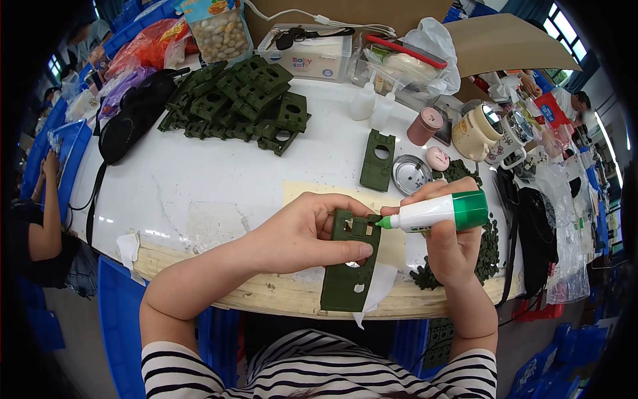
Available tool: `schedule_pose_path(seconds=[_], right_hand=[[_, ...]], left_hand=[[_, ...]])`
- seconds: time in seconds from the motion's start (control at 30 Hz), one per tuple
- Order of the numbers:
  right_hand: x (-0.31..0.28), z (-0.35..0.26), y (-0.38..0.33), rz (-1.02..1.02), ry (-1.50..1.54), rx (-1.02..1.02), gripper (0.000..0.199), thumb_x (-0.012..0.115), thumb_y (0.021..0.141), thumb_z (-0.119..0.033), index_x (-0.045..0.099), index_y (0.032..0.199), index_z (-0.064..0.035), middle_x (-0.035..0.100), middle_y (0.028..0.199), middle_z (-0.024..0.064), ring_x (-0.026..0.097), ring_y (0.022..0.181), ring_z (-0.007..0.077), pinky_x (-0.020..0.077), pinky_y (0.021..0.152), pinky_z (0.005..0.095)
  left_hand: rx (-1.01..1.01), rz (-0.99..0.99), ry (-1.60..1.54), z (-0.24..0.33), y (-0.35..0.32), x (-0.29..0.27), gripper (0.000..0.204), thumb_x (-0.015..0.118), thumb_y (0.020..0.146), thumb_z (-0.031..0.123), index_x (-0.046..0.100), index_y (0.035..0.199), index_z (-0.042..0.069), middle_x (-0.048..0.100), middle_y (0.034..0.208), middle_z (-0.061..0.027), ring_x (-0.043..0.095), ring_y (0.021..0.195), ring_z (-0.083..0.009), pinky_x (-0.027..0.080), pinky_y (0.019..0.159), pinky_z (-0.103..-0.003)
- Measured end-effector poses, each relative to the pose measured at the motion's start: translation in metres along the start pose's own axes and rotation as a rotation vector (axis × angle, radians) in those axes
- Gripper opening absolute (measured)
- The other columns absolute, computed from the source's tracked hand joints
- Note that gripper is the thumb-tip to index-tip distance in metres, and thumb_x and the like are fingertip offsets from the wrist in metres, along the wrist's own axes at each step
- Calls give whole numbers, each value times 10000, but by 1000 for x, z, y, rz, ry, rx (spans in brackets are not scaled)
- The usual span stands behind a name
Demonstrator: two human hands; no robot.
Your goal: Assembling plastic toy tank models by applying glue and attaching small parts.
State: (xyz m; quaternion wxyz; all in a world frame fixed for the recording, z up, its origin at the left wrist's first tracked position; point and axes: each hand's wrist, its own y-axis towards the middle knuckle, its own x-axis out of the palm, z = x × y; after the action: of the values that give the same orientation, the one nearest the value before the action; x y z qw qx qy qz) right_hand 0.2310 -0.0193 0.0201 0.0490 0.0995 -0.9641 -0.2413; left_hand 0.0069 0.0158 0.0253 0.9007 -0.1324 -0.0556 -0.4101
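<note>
The left hand point(302, 233) has its fingers closed around a dark green plastic plate point(350, 263), thumb pressed across its face and the other fingers curled over its top edge, holding it above the near edge of the white desk point(199, 179). The right hand point(446, 243) is wrapped tightly round a white glue bottle with a green cap end point(438, 211), whose green nozzle touches the plate's upper right corner. Judging by this, gluing on this plate is under way at the top, with the lower part apparently not yet treated. One similar plate point(377, 159) lies alone further back, and a heap of green plates point(236, 100) sits at the far left, so much seems left. The held plate's long axis runs toward and away from the person, cut-out end pointing away; the bottle lies roughly crosswise, nozzle pointing left.
</note>
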Motion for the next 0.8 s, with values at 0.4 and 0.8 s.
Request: schedule_pose_path(seconds=[0.4, 0.8], right_hand=[[1, -1, 0, -1, -17, -13, 358, 606, 924, -276, 439, 1066, 8, 608, 983, 188, 609, 921, 215, 510, 802, 334], [2, -1, 2, -12, -43, -61, 362, 622, 915, -277, 452, 1050, 13, 609, 966, 193, 617, 908, 222, 522, 785, 342]], left_hand=[[-2, -5, 9, -2, 1, -2, 402, 689, 833, 4, 540, 1206, -23, 674, 959, -71, 659, 808, -97, 529, 709, -203], [1, -23, -65, -2, 1, -3, 361, 681, 833, -6, 546, 1167, -30, 672, 950, -73, 659, 819, -110, 543, 743, -233]])
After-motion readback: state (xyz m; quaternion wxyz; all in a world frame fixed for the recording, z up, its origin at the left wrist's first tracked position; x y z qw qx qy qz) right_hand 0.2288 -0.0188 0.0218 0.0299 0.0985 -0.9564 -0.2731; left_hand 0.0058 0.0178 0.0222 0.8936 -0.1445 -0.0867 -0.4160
